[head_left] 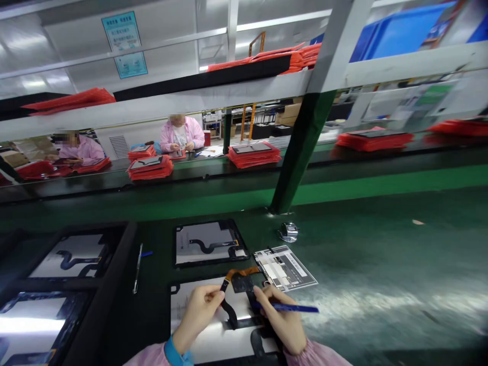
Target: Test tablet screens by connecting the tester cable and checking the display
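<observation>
Centrally, the green work surface [381,264] carries a tablet back panel [213,335] at the near edge, directly beneath both hands. A second panel [209,243] lies just beyond it, and a label sheet [285,268] lies to its right. The left hand [198,312] pinches the black flex cable [229,312] between thumb and forefinger, lifting its upper end off the panel. The right hand [284,323] is closed around blue tweezers [293,307], tips directed toward the cable's orange connector strip [241,272]. A metal pen tool [137,268] lies well apart, to the left.
</observation>
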`<control>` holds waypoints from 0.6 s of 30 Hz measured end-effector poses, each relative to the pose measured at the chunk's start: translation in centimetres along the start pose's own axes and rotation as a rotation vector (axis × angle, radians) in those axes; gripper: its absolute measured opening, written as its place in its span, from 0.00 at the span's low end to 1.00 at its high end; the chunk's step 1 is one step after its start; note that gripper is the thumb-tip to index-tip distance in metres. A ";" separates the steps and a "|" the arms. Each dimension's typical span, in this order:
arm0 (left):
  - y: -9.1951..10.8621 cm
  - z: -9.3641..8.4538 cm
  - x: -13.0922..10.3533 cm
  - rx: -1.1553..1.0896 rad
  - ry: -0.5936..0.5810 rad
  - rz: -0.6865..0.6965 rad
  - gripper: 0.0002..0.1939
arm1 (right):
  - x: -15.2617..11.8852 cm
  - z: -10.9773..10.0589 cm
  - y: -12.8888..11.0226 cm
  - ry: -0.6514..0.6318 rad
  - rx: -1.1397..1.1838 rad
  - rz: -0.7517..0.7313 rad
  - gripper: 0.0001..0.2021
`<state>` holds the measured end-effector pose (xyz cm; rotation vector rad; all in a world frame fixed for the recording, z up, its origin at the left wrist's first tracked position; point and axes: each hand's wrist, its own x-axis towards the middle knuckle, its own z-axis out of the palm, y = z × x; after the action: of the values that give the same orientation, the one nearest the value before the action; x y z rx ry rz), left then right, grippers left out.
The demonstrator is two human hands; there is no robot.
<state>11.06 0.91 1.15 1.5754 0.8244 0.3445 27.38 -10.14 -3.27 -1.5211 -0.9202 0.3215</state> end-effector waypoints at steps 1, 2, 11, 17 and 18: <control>0.2 0.2 -0.1 -0.020 -0.004 -0.007 0.22 | 0.0 -0.2 -0.3 0.022 0.006 -0.031 0.19; 0.3 0.4 -0.2 -0.027 -0.005 -0.016 0.22 | 0.2 -0.3 -0.6 0.026 -0.005 -0.094 0.15; 0.8 1.7 -1.2 0.413 0.012 0.119 0.12 | 3.6 0.6 -1.2 -0.634 -0.430 -0.750 0.07; 0.6 2.0 -1.2 0.597 0.065 0.196 0.11 | 3.7 1.0 -0.7 -0.746 -0.517 -0.703 0.07; 0.6 2.2 -1.1 0.612 0.067 0.209 0.11 | 3.8 1.0 -0.9 -0.764 -0.528 -0.707 0.06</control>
<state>11.84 -1.43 1.58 2.2412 0.8652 0.3108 28.80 -6.87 -1.41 -1.4189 -2.2076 0.1327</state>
